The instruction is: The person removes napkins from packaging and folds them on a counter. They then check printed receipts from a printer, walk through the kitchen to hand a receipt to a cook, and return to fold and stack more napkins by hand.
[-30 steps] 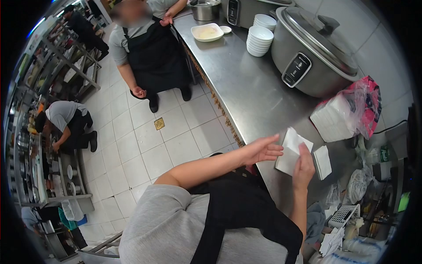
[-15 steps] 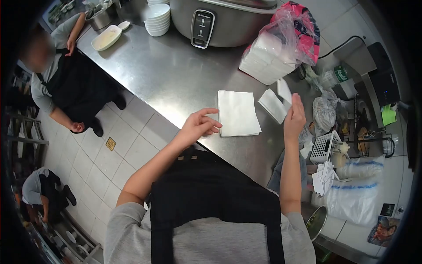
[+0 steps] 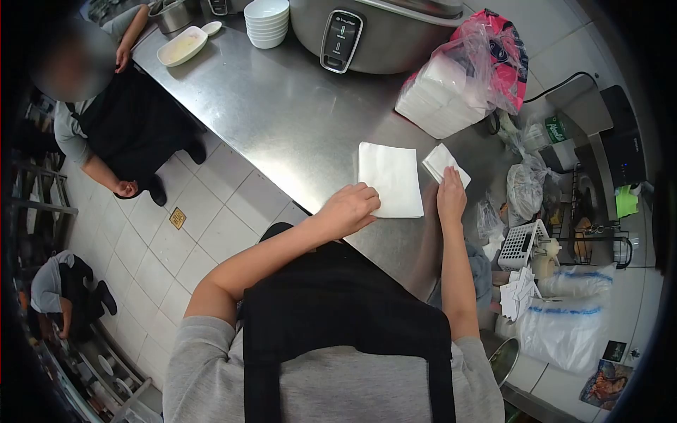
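A stack of square white napkins (image 3: pixel 391 180) lies on the steel counter in front of me. My left hand (image 3: pixel 351 210) is at its lower left edge, fingers curled and closed on the edge of a napkin; the thumb side points down. To the right of the stack is a small pile of folded napkins (image 3: pixel 438 159). My right hand (image 3: pixel 452 199) rests on the lower right part of that pile, fingers stretched out and flat.
Behind the stacks stands a bagged pack of napkins (image 3: pixel 441 99), near a large cooker (image 3: pixel 381 42). Stacked white bowls (image 3: pixel 266 28) and an oval dish (image 3: pixel 181 48) stand farther left. A plastic basket (image 3: pixel 520 247) is at right. One person (image 3: pixel 134 134) stands across the counter's left side.
My left hand has moved right onto the napkin stack's edge and its fingers have closed. My right hand has come down, and the napkin beside it now lies on the folded pile.
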A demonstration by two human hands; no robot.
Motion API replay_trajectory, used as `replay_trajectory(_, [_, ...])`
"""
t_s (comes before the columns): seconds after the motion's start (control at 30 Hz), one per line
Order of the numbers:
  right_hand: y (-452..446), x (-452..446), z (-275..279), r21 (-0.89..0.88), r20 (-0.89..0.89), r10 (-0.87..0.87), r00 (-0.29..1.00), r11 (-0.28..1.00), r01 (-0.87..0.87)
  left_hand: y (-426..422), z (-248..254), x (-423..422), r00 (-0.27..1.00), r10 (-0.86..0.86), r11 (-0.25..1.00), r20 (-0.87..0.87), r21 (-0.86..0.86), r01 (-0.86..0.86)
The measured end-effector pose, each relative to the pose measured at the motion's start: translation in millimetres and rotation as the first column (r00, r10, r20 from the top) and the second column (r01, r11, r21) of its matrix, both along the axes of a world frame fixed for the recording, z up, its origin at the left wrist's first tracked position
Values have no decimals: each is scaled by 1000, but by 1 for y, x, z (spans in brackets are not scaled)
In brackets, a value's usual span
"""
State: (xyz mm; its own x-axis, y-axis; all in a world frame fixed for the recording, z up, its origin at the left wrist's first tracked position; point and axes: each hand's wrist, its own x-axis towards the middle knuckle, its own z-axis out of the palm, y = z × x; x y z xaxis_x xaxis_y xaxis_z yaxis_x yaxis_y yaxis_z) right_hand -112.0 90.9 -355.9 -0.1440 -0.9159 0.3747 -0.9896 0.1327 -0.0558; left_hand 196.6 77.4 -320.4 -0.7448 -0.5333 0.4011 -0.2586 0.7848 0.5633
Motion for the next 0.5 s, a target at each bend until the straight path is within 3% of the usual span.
replay_trajectory(0.1, [-1,1,7,-84,-38,33,999,996,-37,-6,5,1,1000,2,995,-4,101,-2])
replay_trajectory(0.23, [2,12,16,-8,-117,55,992,998,-57,-10,3,0,999,10,984,-37,181,-3])
replay_trajectory(0.3, [7,26,34,-187,88,133,987,976,-115,-11,2,0,997,40,978,-63,208,-26])
replay_trajectory(0.33, [10,35,45,-186,90,135,987,976,-116,-12,2,0,997,42,977,-62,209,-28])
replay_trajectory(0.4, [18,51,68,-178,537,267,800,963,-202,-16,3,1,997,45,954,-64,299,-24])
replay_trajectory(0.43, [25,63,81,-181,542,266,797,963,-199,-19,7,2,997,43,955,-58,297,-24])
replay_trajectory(0.5, [37,80,102,42,688,374,623,836,-548,-22,19,2,988,102,905,-114,424,-44])
